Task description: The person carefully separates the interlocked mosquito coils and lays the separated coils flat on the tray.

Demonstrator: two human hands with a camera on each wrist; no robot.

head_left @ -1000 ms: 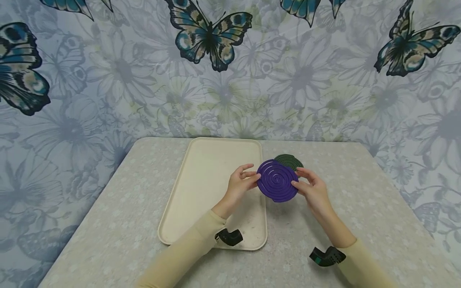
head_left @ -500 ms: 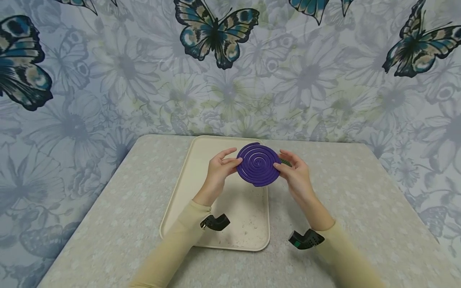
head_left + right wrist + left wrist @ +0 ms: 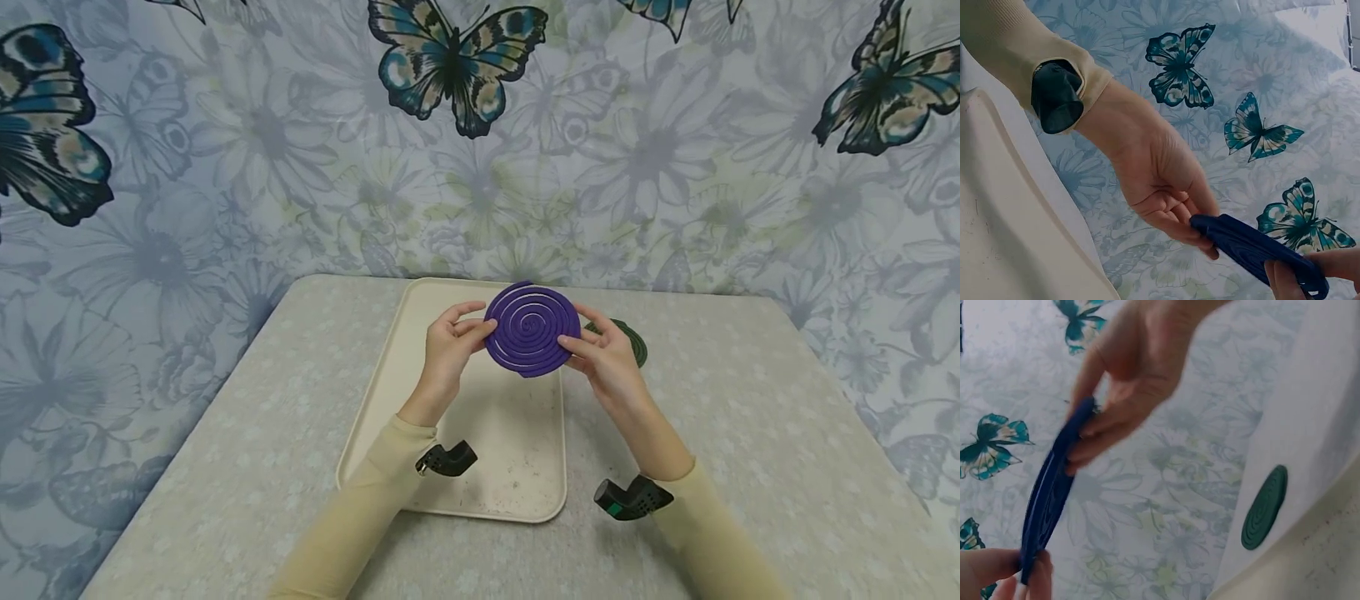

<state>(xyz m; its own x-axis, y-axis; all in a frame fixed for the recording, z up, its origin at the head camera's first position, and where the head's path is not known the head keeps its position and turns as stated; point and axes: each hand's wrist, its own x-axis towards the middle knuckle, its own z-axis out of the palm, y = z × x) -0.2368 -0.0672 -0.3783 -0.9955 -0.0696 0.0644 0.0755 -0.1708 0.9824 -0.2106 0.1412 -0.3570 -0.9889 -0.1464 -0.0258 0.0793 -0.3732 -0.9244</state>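
A purple mosquito coil, a flat disc of spiral rings, is held up above the tray. My left hand pinches its left edge between thumb and fingers. On the opposite edge, my right hand grips it the same way. Seen edge-on in the left wrist view, the purple coil spans the gap from one hand to the other. A dark green mosquito coil lies on the table behind my right hand, which partly hides it in the head view; the left wrist view shows the green coil whole.
A cream rectangular tray lies under my hands, with dark crumbs scattered near its front right corner. The patterned table extends on both sides. Behind it hangs a floral cloth with butterflies. Each wrist carries a black camera.
Both hands have carried the purple coil left and upward, from the tray's right edge to over the tray. More of the green coil shows now than half a second ago.
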